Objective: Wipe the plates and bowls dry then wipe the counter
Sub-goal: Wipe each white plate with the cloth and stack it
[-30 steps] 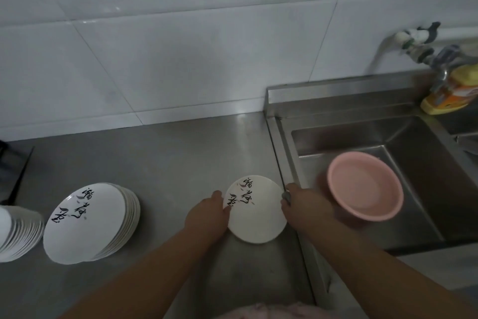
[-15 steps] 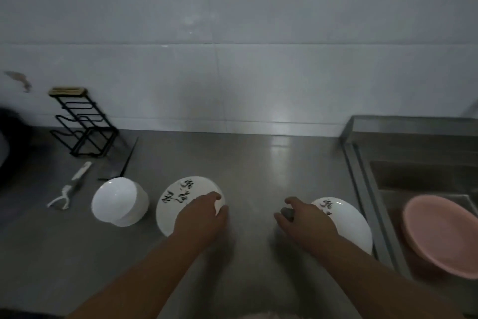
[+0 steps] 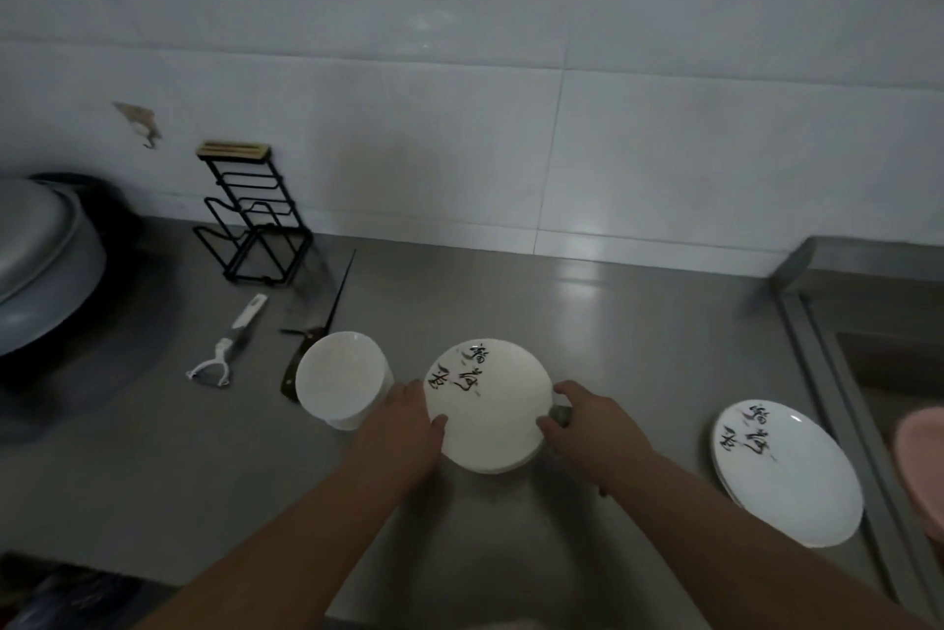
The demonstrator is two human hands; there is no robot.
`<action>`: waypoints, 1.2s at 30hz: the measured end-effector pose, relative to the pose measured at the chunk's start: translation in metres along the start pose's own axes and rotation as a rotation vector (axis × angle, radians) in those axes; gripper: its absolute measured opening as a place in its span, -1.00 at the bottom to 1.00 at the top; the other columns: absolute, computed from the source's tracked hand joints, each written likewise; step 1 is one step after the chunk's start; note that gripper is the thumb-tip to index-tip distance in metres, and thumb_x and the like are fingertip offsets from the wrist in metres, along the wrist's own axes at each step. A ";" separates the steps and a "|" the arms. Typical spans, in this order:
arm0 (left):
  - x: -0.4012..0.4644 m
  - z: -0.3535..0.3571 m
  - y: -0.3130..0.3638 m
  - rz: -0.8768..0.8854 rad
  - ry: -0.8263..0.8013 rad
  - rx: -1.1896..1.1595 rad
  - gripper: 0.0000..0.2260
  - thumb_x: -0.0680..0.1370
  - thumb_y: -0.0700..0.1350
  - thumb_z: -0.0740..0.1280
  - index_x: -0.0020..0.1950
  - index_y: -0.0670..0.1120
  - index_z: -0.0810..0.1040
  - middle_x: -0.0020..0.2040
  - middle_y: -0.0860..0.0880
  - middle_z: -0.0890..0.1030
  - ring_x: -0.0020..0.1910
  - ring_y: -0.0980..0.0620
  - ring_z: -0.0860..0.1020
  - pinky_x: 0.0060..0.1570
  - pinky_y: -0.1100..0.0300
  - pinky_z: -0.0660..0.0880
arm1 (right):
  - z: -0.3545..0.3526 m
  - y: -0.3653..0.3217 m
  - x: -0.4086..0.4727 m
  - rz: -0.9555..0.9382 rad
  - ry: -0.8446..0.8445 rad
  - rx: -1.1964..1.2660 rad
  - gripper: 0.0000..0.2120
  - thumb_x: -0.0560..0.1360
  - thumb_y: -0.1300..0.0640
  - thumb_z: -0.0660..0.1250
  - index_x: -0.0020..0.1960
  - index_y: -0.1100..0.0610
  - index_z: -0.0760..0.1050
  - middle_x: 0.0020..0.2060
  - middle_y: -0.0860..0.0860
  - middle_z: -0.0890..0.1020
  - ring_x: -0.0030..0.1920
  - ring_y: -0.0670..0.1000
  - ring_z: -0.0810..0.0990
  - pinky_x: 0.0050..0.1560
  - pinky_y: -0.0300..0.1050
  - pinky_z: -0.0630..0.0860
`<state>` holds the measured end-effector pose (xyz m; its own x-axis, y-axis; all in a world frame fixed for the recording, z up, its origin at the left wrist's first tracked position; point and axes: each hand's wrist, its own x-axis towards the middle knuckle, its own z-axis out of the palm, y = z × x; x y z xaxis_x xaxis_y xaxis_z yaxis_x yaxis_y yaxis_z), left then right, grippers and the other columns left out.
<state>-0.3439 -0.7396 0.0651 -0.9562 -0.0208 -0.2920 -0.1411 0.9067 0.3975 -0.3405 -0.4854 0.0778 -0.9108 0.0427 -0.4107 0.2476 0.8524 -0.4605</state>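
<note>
Both hands are on the plate stack (image 3: 488, 405) in the middle of the steel worktop (image 3: 638, 348). The left hand (image 3: 408, 417) grips the stack's left rim, thumb hooked over the top plate, fingers curled down the side. The right hand (image 3: 582, 422) takes the right rim, fingers curled round the edge, with something small and grey tucked under them; what it is, I cannot tell. The top plate shows black brush lettering on its far half.

Just left of the stack, almost touching the left hand, stands a pile of white bowls (image 3: 342, 379). Well off to the right, near the sink edge (image 3: 838, 405), lies a second plate pile (image 3: 786, 471) with the same lettering. A sliver of pink basin (image 3: 922, 466) pokes in at the right border.

Far left on the worktop, a black wire rack (image 3: 253, 221) stands against the tiled wall (image 3: 459, 119). Nearer, a white peeler (image 3: 230, 346) lies flat, and a knife (image 3: 319, 330) runs from beside the rack down behind the bowls. A big metal pot lid (image 3: 36, 246) fills the left edge.
</note>
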 end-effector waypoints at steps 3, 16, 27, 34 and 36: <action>0.008 -0.001 -0.005 0.000 -0.026 -0.051 -0.66 0.57 0.01 0.35 0.30 -0.05 0.42 0.22 -0.07 0.58 0.19 -0.10 0.57 0.18 0.01 0.51 | 0.010 -0.004 0.001 0.030 0.035 0.004 -0.46 0.57 -0.13 0.36 0.50 -0.06 0.34 0.23 0.06 0.65 0.12 0.13 0.65 0.08 0.00 0.62; 0.012 -0.005 -0.006 0.073 0.026 -0.290 -0.62 0.50 -0.02 0.44 0.28 0.04 0.45 -0.13 0.14 0.57 -0.08 0.04 0.58 -0.08 0.14 0.45 | 0.021 -0.009 -0.013 0.163 0.204 0.266 -0.63 0.55 0.03 0.35 0.35 -0.11 0.51 -0.06 -0.07 0.58 -0.10 0.08 0.64 -0.06 0.12 0.68; -0.050 0.036 0.054 0.182 -0.023 -0.399 -0.61 0.52 -0.02 0.44 0.29 0.10 0.39 -0.16 0.13 0.57 -0.17 0.22 0.55 -0.10 0.17 0.45 | -0.005 0.075 -0.078 0.249 0.251 0.333 -0.72 0.55 -0.02 0.35 0.20 -0.27 0.41 -0.14 -0.10 0.62 -0.26 0.05 0.65 -0.49 0.11 0.63; -0.089 0.106 0.086 0.165 -0.229 -0.323 -0.57 0.55 0.05 0.42 0.36 0.09 0.35 0.01 0.18 0.58 0.06 0.09 0.56 0.03 0.13 0.48 | 0.008 0.152 -0.108 0.315 0.169 0.295 -0.71 0.53 0.03 0.40 0.16 -0.22 0.39 -0.08 -0.07 0.59 -0.10 0.03 0.62 -0.15 0.17 0.67; -0.093 0.120 0.094 0.132 -0.268 -0.293 -0.58 0.56 0.03 0.41 0.36 0.08 0.35 0.11 0.11 0.61 0.13 0.05 0.57 0.03 0.15 0.45 | 0.013 0.169 -0.112 0.328 0.124 0.269 -0.71 0.54 0.02 0.39 0.23 -0.16 0.44 -0.02 -0.01 0.63 -0.04 0.07 0.61 -0.06 0.07 0.64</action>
<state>-0.2372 -0.6020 0.0252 -0.8759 0.2326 -0.4227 -0.1261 0.7353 0.6659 -0.1920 -0.3534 0.0361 -0.7983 0.3649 -0.4791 0.5925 0.6183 -0.5163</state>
